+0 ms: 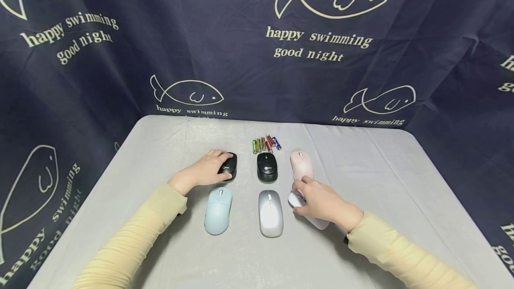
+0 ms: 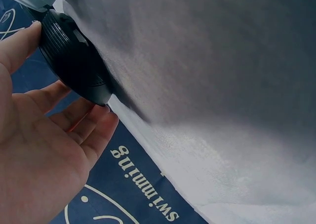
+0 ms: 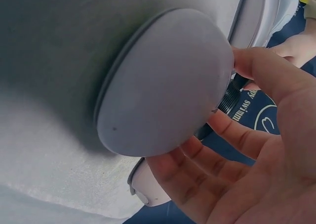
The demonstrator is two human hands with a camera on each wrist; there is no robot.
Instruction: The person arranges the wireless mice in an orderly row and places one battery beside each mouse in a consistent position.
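My left hand [image 1: 204, 168] holds a black computer mouse [image 1: 230, 164] at the back left, partly covered by the fingers. In the left wrist view the thumb and fingertips grip opposite ends of this black mouse [image 2: 74, 56], which rests on the cloth. At the front right my right hand [image 1: 323, 200] grips a pale white-lilac mouse [image 1: 296, 200], with much of it hidden under the palm. The right wrist view shows thumb and fingers around the edge of that pale mouse [image 3: 168, 85]. Just beyond the right fingers lies a pink mouse [image 1: 301, 164].
Between the hands sit another black mouse [image 1: 267, 167] and a silver mouse [image 1: 271, 214]. A light blue mouse [image 1: 217, 212] lies in front of the left hand. Several coloured batteries [image 1: 263, 144] lie together at the back. A dark printed curtain [image 1: 249, 57] surrounds the white-covered table [image 1: 180, 258].
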